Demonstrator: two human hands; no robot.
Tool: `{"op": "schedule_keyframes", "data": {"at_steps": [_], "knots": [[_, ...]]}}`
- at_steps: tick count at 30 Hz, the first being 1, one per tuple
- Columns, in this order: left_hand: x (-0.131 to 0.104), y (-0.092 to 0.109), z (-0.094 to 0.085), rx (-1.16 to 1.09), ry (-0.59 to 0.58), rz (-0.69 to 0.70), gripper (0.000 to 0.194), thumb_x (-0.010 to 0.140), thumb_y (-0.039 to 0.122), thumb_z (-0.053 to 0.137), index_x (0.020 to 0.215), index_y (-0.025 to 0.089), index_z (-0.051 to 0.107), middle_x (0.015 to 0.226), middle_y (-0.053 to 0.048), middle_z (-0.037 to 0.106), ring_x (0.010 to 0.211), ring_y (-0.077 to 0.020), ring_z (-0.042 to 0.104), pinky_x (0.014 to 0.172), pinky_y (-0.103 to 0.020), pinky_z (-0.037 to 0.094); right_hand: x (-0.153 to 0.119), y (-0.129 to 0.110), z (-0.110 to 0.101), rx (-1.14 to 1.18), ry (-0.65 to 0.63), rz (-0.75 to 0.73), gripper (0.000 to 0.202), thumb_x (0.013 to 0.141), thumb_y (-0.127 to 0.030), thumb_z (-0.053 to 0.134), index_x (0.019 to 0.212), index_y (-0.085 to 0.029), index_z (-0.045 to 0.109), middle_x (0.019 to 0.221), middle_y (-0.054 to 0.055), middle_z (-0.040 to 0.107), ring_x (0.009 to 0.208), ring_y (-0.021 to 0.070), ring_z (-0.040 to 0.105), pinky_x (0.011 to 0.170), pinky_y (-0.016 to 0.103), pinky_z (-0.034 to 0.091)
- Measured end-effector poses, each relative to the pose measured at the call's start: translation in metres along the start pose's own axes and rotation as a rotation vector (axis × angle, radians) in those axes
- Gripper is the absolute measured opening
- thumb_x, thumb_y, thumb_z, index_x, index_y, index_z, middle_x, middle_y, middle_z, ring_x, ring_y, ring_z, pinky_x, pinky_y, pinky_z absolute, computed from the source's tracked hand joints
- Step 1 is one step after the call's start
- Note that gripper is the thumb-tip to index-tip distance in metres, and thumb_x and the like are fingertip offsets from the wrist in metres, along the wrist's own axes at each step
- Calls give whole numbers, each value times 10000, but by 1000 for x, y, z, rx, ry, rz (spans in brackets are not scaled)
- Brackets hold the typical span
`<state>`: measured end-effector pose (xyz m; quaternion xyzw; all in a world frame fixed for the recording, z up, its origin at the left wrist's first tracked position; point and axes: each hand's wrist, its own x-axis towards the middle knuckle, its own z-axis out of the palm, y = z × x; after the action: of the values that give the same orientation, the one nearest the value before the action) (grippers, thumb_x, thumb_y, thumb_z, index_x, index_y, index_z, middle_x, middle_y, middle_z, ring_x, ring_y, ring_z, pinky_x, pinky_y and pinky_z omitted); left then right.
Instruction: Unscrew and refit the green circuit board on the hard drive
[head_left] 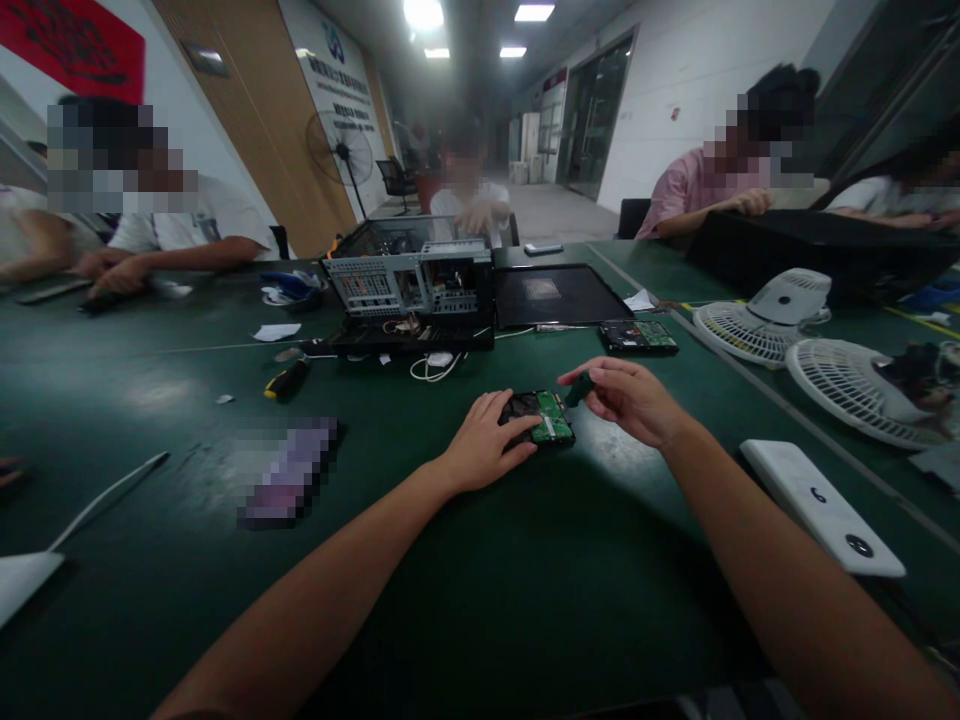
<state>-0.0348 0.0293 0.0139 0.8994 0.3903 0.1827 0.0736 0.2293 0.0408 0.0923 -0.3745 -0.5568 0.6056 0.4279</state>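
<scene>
A hard drive (553, 428) lies on the green table in front of me, its green circuit board facing up. My left hand (491, 440) steadies it from the left, fingers across its top and thumb along its near edge. Just right of the drive, my right hand (626, 400) pinches a small dark piece (579, 388) between thumb and fingers. That piece is close to the drive's right end; whether they touch I cannot tell. Its exact kind is too small and dark to make out.
An opened computer case (412, 285) stands ahead with a dark panel (559, 295) beside it. Another hard drive (639, 338) lies behind my right hand. A yellow-black screwdriver (286, 380), a phone (292, 470), a white device (821, 505) and fan parts (757, 330) lie around. Several people sit opposite.
</scene>
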Motion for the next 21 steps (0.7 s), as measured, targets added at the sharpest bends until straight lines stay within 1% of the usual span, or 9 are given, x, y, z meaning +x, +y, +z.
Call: {"op": "schedule_keyframes", "data": {"at_steps": [3,6,10,14,18,21], "knots": [[0,0,0,6,0,-1,452,1006,500,581,1440,373,576,1652,-60,277,1507,-362,265,1231,-605,232,1,3,0,49,-31,-14,186,881,-363,699,973,-204,727,1058,82,736,572,86,508,449,242,336],[0,1,0,6,-4,-4,449,1005,503,581,1435,373,580,1650,-60,278,1507,-362,265,1231,-604,232,1,5,0,90,-53,-6,227,895,-360,672,1052,-209,736,1027,81,733,566,93,510,454,251,358],[0,1,-1,7,1,-6,452,1010,504,568,1442,371,573,1648,-68,272,1504,-366,264,1227,-602,238,1,4,-2,82,-51,1,280,892,-341,672,1125,-207,750,1050,91,724,578,98,510,457,264,363],[-1,2,-2,8,0,-7,455,1010,508,566,1445,375,569,1648,-68,267,1503,-361,267,1226,-599,241,0,2,-2,59,-53,5,265,898,-358,656,1082,-196,756,1084,106,724,578,101,516,429,262,334],[0,1,-1,7,-3,-5,458,1009,508,569,1448,378,568,1647,-69,269,1502,-361,269,1227,-605,238,-1,1,-2,52,-51,-5,195,903,-348,654,1022,-211,727,1181,109,725,560,90,508,413,254,309],[0,0,0,-1,-3,-9,457,1005,507,575,1445,385,568,1647,-62,279,1501,-365,269,1222,-619,242,-1,1,-2,66,-41,-11,163,887,-333,677,1006,-223,692,1163,105,740,560,97,518,427,254,326]]}}
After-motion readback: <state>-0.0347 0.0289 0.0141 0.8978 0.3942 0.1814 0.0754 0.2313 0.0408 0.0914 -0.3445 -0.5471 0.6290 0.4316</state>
